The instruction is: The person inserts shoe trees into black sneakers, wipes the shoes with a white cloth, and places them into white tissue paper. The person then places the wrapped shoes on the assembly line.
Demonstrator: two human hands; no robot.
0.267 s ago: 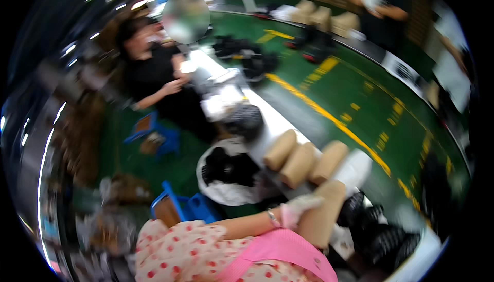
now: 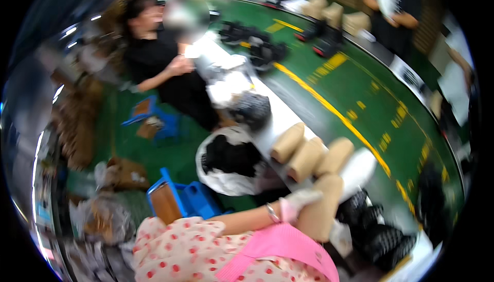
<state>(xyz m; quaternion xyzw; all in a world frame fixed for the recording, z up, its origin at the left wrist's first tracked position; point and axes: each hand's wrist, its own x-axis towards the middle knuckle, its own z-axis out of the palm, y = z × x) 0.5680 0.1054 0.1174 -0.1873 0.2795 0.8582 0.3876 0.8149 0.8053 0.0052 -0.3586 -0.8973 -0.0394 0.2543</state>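
My left hand [image 2: 298, 203], in a white and pink glove, comes in from the lower left and rests with its fingers round the side of a tan tapered form [image 2: 324, 210]. The form stands tilted; blur hides its finer detail. Just beyond it, several similar tan forms [image 2: 303, 161] lie side by side at the end of a white bench, beside a white rounded form [image 2: 358, 170]. Dark patterned bundles [image 2: 378, 233] lie to the right of the held form. My right hand does not show.
A white tub of black pieces [image 2: 208, 181] and a blue stool [image 2: 177, 197] stand left of the bench [image 2: 288, 112]. A dark bag [image 2: 249, 109] sits on it. One co-worker [image 2: 164, 66] stands at far left; another [image 2: 393, 14] is across the green floor [image 2: 309, 94].
The whole view has shifted slightly. My left hand stays at the same tan form. The co-worker at far left has drawn both hands closer together.
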